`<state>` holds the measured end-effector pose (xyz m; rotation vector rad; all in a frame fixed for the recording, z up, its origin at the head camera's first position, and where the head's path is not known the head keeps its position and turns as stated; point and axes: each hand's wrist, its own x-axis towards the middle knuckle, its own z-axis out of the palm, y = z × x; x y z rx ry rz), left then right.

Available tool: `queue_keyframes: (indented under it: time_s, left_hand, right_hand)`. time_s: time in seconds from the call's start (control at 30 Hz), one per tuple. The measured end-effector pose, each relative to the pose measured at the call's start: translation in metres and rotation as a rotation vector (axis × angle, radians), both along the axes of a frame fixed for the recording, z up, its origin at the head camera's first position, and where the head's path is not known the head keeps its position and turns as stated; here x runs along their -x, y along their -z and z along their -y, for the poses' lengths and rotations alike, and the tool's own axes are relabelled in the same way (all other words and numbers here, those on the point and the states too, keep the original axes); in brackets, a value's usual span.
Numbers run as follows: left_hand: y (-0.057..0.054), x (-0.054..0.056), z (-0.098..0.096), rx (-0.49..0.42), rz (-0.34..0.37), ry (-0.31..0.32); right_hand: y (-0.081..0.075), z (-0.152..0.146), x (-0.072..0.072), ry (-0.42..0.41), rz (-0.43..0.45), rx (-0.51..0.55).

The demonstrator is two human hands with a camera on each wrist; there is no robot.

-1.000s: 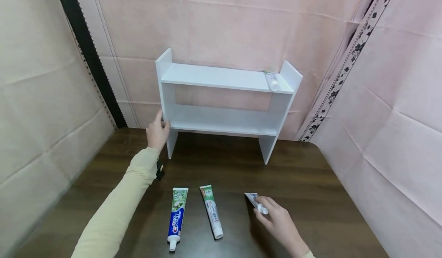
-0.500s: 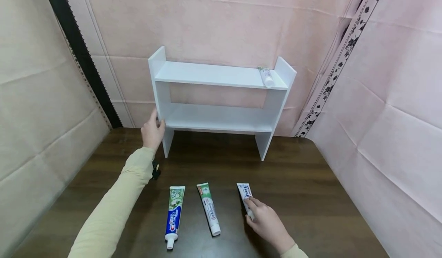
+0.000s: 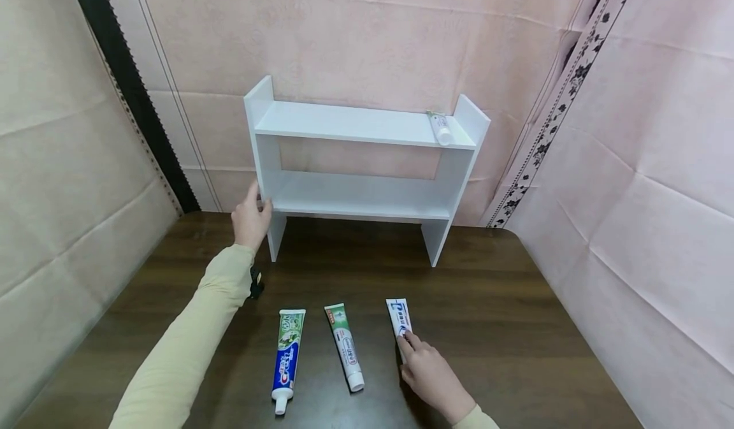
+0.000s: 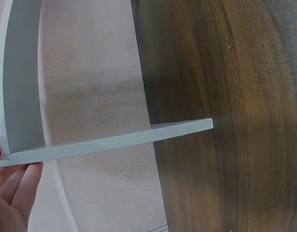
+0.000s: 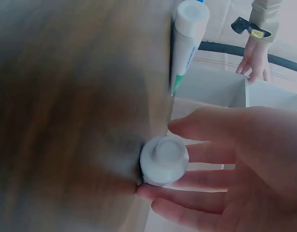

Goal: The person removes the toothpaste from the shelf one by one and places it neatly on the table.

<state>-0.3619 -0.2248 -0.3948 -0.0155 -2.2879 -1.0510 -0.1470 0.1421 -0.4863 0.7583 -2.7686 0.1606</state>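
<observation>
My left hand [image 3: 250,222] holds the left side panel of a white two-tier shelf [image 3: 350,203]. In the left wrist view, fingers [image 4: 27,188] lie on one side of the panel's edge, with a bit of the thumb on the other. My right hand [image 3: 432,378] is over a small white and blue toothpaste tube [image 3: 399,316] lying on the table. In the right wrist view its fingers reach across the tube behind the white cap [image 5: 164,161], while the thumb stands apart from the cap. The tube's middle is hidden by the hand.
Left of that tube lie a green and white toothpaste tube [image 3: 345,349] and a larger blue and green one [image 3: 288,356]. Another white tube [image 3: 440,129] lies on the shelf's top tier at the right. Pale cloth walls [image 3: 367,40] enclose the brown table [image 3: 516,333].
The right hand has moved left with the small tube, which has turned from slanted to nearly lengthwise and lies down. The left hand stays at the shelf panel. The whole view has shifted slightly.
</observation>
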Motion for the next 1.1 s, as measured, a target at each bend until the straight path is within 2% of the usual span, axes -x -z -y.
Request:
queue_keyframes:
  time_s: [0.2, 0.33, 0.47, 0.57, 0.63, 0.7, 0.83, 0.93, 1.0, 1.1]
  left_hand:
    - [-0.003, -0.001, -0.001, 0.007, -0.001, 0.007]
    - [-0.004, -0.001, -0.001, 0.019, -0.010, 0.014]
    - [-0.004, -0.002, -0.002, 0.019, -0.010, 0.022]
    - [-0.002, -0.003, -0.004, 0.021, -0.001, 0.028]
    - [-0.001, -0.002, -0.005, 0.024, 0.005, 0.028]
    - [-0.001, -0.003, -0.005, 0.020, 0.011, 0.025]
    - [0.001, -0.004, -0.003, 0.013, 0.008, 0.010]
    - [0.003, -0.003, -0.001, 0.011, 0.000, 0.003]
    - [0.004, -0.002, 0.001, 0.012, -0.006, 0.001]
    - [0.003, 0.000, 0.003, 0.013, -0.017, 0.000]
  right_hand:
    - [-0.004, -0.004, -0.003, 0.022, 0.079, -0.006]
    - [-0.008, -0.006, -0.002, 0.054, 0.140, 0.053]
    - [-0.015, -0.007, 0.004, 0.086, 0.132, 0.156]
    - [-0.027, -0.013, 0.015, 0.109, 0.089, 0.211]
    - [-0.043, -0.019, 0.027, 0.123, 0.062, 0.226]
    - [-0.067, -0.027, 0.040, 0.129, 0.034, 0.243]
    - [-0.131, -0.036, 0.068, 0.145, -0.004, 0.247]
    - [-0.174, -0.037, 0.090, 0.134, -0.081, 0.279]
    - [-0.194, -0.036, 0.106, 0.119, -0.167, 0.328]
    - [-0.212, -0.033, 0.130, 0.108, -0.291, 0.409]
